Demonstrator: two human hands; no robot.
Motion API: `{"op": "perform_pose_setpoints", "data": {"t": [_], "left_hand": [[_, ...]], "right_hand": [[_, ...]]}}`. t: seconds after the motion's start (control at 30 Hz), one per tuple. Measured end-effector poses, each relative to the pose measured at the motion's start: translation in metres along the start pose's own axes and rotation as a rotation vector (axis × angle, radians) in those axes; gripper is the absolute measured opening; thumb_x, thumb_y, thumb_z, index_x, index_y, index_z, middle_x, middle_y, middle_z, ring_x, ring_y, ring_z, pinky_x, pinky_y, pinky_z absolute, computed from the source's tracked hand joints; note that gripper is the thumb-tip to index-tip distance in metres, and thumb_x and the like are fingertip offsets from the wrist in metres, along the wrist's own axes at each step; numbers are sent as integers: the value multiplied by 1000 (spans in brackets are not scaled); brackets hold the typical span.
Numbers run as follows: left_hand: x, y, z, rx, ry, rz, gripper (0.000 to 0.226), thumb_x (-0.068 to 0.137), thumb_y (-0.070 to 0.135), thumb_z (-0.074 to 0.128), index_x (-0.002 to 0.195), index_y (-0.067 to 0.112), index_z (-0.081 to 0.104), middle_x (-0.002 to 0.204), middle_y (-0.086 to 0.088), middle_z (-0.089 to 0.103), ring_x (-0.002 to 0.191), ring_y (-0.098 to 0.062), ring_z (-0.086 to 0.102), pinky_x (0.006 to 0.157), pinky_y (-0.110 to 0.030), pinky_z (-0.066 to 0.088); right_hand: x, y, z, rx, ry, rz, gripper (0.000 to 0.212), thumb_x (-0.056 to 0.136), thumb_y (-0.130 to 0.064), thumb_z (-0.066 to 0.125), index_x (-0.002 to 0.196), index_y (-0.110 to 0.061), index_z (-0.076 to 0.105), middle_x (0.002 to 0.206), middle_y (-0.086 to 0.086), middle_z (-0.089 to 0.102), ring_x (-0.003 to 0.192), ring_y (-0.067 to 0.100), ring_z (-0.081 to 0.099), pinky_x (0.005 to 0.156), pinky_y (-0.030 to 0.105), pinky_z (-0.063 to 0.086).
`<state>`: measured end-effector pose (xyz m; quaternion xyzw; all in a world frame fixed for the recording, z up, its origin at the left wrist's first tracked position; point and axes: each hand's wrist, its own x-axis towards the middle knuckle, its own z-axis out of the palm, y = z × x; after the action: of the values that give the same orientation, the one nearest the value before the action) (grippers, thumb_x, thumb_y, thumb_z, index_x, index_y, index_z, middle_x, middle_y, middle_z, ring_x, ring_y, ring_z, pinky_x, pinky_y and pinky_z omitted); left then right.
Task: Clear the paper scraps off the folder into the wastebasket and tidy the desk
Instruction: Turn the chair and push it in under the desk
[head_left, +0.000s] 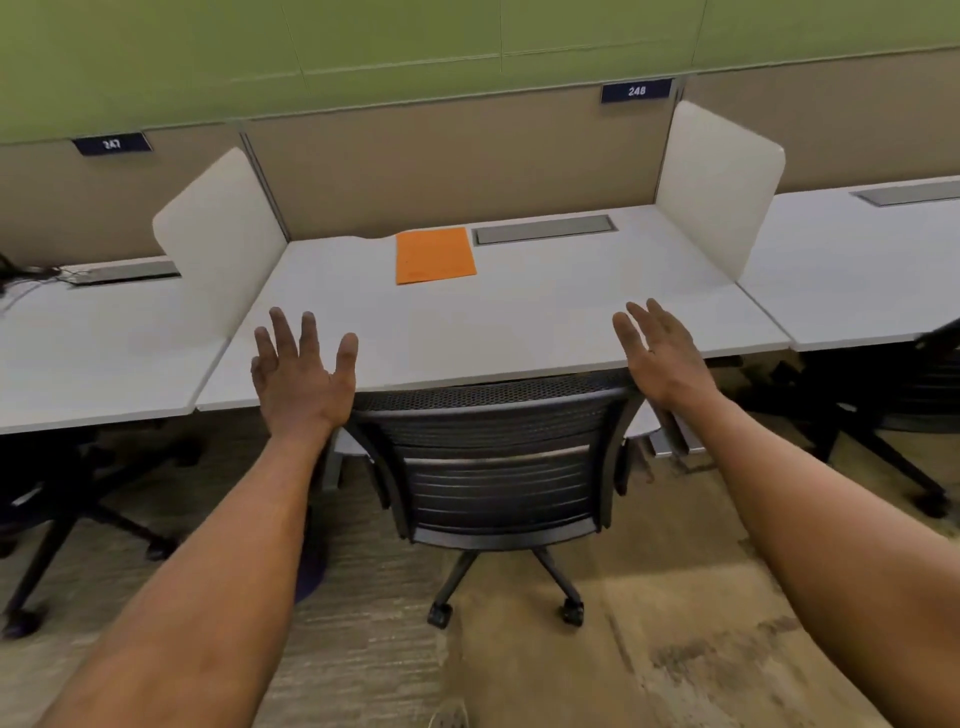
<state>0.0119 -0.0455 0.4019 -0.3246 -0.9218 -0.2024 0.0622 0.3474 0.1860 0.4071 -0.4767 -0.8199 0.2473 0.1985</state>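
A: Which item is marked in orange?

B: The folder, a plain orange rectangle, closed and lying flat on the white desk.

A: Where on the desk does it lie?

B: Toward the rear, left of centre, its far edge close to the back partition. Its right edge sits just beside the grey cable tray recessed in the desktop. The long sides run front to back, turned slightly from the desk's edge.

A: And its upper surface?

B: Nothing large rests on it; only a faint dark mark shows near the front edge, too small to identify. The desktop around it is bare white.
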Motion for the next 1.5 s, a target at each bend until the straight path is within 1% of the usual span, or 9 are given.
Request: {"op": "perform_pose_setpoints", "data": {"t": [0.17,0.33,0.47,0.8,1.03,1.2,1.4,1.5], "left_hand": [[34,5,13,84,-171,-40,89,86,80,2,158,27,5,164,-4,-18,151,-28,-17,122,-49,-4],[73,8,24,116,-240,-50,91,84,82,3,158,28,2,164,-4,-19,151,-29,-17,122,-50,-4],[107,6,32,123,-275,-47,93,82,85,4,158,29,2,164,-3,-19,151,-29,-17,122,-51,-3],[163,4,48,93,-300,-19,93,82,84,5,158,30,4,165,-3,-15,151,-30,-13,121,-52,-1],[180,11,54,13,-268,-28,90,86,82,9,158,27,7,166,-4,-8,152,-30,-7,121,-51,2],[180,14,57,-69,-196,-36,89,88,79,13,158,24,8,166,-6,-4,152,-30,-3,122,-51,4],[178,19,58,-72,-191,-45,88,89,78,12,158,24,10,166,-6,-5,152,-29,-4,122,-50,5],[176,24,59,-78,-179,-40,87,90,77,13,158,23,12,166,-6,-3,152,-30,-2,122,-50,6]], "right_hand": [[42,-3,6,17,-8,-13,74,94,-71,18,154,-29,26,165,-2,14,151,17,9,120,41,6],[78,-9,15,30,-21,-6,76,93,-73,19,154,-30,26,165,-3,14,151,16,10,119,40,8],[103,-18,23,12,-44,3,77,91,-75,18,154,-31,27,164,-4,16,151,16,11,120,42,9],[147,-25,43,19,-35,30,76,92,-75,21,152,-30,32,163,-3,21,150,15,14,122,40,11],[173,-27,42,-9,-16,34,74,93,-73,23,151,-29,34,163,-1,23,150,17,15,122,40,10],[181,-25,39,-40,-4,33,73,94,-71,23,151,-27,36,163,1,23,150,18,15,122,41,11],[186,-25,35,-162,93,14,71,96,-69,20,148,-25,42,160,2,30,148,19,21,121,40,15],[189,-22,32,-246,150,30,79,93,-73,14,146,-23,44,158,5,34,147,22,25,120,43,18]]}}
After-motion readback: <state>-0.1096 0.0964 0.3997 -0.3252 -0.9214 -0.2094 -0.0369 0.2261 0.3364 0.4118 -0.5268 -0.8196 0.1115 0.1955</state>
